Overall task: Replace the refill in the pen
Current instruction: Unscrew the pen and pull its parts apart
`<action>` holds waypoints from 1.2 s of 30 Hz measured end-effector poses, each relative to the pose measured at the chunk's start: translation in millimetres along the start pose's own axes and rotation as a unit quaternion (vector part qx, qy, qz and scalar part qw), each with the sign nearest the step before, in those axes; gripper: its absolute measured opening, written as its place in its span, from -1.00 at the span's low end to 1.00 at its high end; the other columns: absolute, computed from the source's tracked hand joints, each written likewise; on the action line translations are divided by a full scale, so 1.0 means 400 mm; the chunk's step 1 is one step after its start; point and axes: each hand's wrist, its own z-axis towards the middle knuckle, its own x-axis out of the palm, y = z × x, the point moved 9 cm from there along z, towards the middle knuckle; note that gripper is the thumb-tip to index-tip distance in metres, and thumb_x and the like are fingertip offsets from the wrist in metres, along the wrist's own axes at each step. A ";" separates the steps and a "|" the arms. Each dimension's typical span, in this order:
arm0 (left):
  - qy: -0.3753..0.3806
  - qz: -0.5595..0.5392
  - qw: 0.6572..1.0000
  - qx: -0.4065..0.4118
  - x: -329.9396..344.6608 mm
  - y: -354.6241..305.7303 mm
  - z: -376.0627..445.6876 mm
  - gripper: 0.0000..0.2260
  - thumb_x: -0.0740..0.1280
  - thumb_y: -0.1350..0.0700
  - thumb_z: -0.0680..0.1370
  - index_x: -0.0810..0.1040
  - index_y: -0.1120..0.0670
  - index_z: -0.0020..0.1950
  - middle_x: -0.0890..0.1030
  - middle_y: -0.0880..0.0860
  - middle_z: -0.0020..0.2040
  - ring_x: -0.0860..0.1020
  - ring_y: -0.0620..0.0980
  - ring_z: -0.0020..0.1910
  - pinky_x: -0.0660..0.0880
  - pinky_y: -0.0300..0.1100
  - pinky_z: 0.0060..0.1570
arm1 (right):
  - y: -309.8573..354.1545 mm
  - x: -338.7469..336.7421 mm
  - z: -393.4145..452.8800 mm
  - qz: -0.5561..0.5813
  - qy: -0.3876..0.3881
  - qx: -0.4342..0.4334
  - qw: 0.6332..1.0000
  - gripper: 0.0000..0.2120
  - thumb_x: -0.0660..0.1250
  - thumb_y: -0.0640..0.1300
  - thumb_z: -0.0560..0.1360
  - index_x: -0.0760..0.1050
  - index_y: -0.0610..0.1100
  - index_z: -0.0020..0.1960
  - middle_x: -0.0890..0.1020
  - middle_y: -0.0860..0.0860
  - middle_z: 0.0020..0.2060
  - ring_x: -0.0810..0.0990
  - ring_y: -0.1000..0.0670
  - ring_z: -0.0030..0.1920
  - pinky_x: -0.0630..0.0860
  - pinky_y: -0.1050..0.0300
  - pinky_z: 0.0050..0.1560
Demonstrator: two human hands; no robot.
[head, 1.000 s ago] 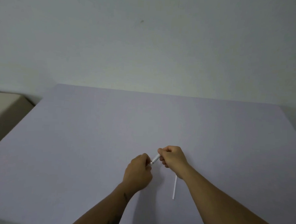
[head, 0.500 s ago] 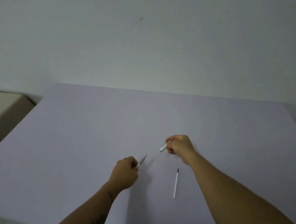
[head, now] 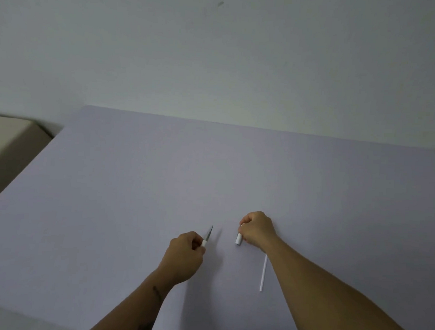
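Although the pen is already apart, the replacement itself is judged not yet done. The left hand point(head: 182, 257) holds the tip section point(head: 207, 236), whose grey point angles up and away from the fist; whether the old refill is in this piece cannot be told. The right hand point(head: 257, 228) holds the barrel point(head: 239, 239), whose white open end points down toward the desk point(head: 134, 185). The two pieces are apart, with a clear gap of bare desk between them.

A loose refill point(head: 263, 273) lies flat on the desk, just near of the right hand and beside the right forearm, which hides its far end. Neither hand touches it. It is judged to be the new one, though nothing in the view confirms this.

Remaining work, as judged: clear the old refill if one is present, take up the loose refill, seat it in the barrel, and rejoin the two pieces.

Left grip: fingers curled tight, thumb and forefinger pinched on the white base of the tip section. The grip is closed around it, no slack visible.

Right grip: a closed fist clamped on the barrel, with only the lower end showing below the fingers. Finger placement on the hidden part cannot be told.

Nothing else lies on the desk.
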 end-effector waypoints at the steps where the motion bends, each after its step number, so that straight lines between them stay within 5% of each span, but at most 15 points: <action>1: 0.001 0.000 1.000 -0.002 -0.004 0.004 0.002 -0.93 0.30 0.13 0.54 0.55 0.00 -0.11 0.65 0.04 -0.19 0.67 0.05 -0.17 0.62 -0.11 -0.27 | 0.006 0.009 0.003 -0.009 -0.005 -0.004 1.000 -0.84 0.32 -0.26 0.38 0.67 -0.15 -0.12 0.70 -0.08 -0.10 0.67 -0.11 -0.03 0.63 0.04 0.00; 10: 0.010 -0.004 1.000 -0.008 -0.008 0.018 0.011 -0.94 0.30 0.13 0.54 0.56 0.02 -0.08 0.65 0.05 -0.17 0.66 0.07 -0.15 0.62 -0.11 -0.23 | 0.036 0.039 0.018 -0.047 -0.016 -0.040 0.998 -0.71 0.35 -0.21 0.45 0.57 -0.07 0.17 0.61 -0.10 0.08 0.60 -0.09 -0.02 0.49 0.16 -0.11; 16: 0.015 -0.007 1.000 -0.006 -0.009 0.010 0.011 -0.93 0.29 0.15 0.54 0.57 0.03 -0.08 0.65 0.03 -0.17 0.67 0.06 -0.14 0.61 -0.12 -0.20 | 0.031 0.010 -0.002 -0.016 -0.015 -0.033 0.999 -0.71 0.28 -0.25 0.46 0.61 -0.07 0.12 0.62 -0.09 0.10 0.61 -0.09 0.05 0.54 0.14 -0.04; 21: 0.007 -0.003 1.000 0.010 -0.011 -0.021 0.004 -0.93 0.29 0.15 0.52 0.56 0.01 -0.10 0.64 0.01 -0.19 0.61 -0.01 -0.24 0.53 -0.23 -0.29 | 0.035 0.002 -0.040 0.044 -0.015 -0.028 0.999 -0.76 0.27 -0.24 0.48 0.66 -0.09 0.05 0.66 -0.07 -0.05 0.63 -0.07 -0.07 0.51 0.18 -0.14; 26: -0.045 -0.002 0.998 0.036 -0.023 -0.066 -0.013 -0.94 0.34 0.16 0.50 0.54 0.00 -0.11 0.59 -0.03 -0.24 0.52 -0.08 -0.31 0.49 -0.24 -0.31 | 0.054 0.044 -0.094 0.145 0.081 -0.005 0.986 -0.89 0.36 -0.24 0.46 0.65 -0.13 -0.07 0.71 -0.05 -0.24 0.66 0.06 -0.33 0.59 0.18 -0.26; 36: -0.105 -0.057 0.990 0.073 -0.037 -0.129 -0.059 -0.87 0.45 0.18 0.44 0.52 0.00 -0.19 0.59 -0.02 -0.30 0.50 -0.08 -0.37 0.50 -0.22 -0.33 | 0.093 0.028 -0.163 0.274 0.081 0.019 0.958 -0.92 0.41 -0.20 0.51 0.64 -0.22 -0.11 0.61 -0.08 -0.30 0.52 0.02 -0.36 0.54 0.18 -0.33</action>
